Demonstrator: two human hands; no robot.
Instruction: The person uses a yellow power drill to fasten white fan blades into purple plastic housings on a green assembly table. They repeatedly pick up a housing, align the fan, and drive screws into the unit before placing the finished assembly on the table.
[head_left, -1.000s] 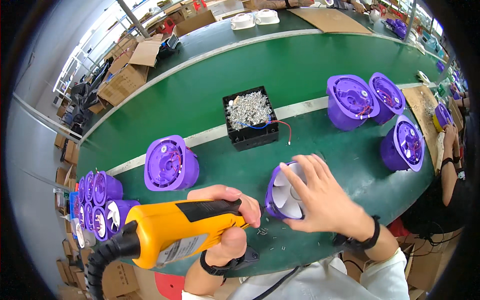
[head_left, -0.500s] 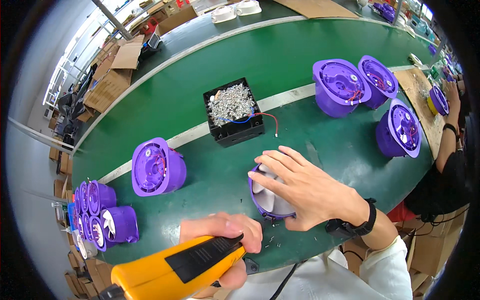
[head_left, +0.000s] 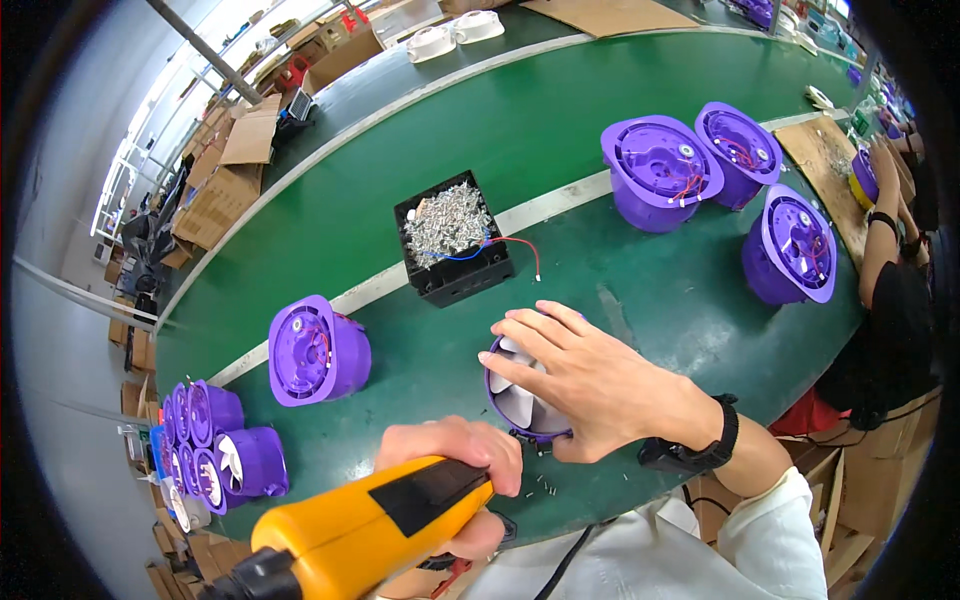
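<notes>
The right hand [head_left: 590, 385] is lying spread, fingers released, over a purple fan housing [head_left: 525, 405] with white blades; it is pressing on top rather than gripping. This fan is sitting on the green worktop [head_left: 640, 290], near its front edge. The left hand [head_left: 462, 480] is clenching the orange power screwdriver [head_left: 365, 525], whose body is running toward the lower left; its tip is hidden behind the hand. A few small screws [head_left: 545, 487] are lying loose on the worktop just beside the fan, between the two hands. A black watch [head_left: 700, 452] is circling the right wrist, next to a white sleeve [head_left: 700, 545].

Behind the fan, a black tray [head_left: 455, 240] is holding a heap of silvery screws, with a red and a blue wire trailing over its rim. A single purple housing [head_left: 315, 350] is lying on its side to the left. A cluster of further housings [head_left: 215, 450] is lying at the far left edge. Three more [head_left: 740, 175] are standing at the upper right. At the right rim, another person's arm [head_left: 880, 235] is reaching along the worktop.
</notes>
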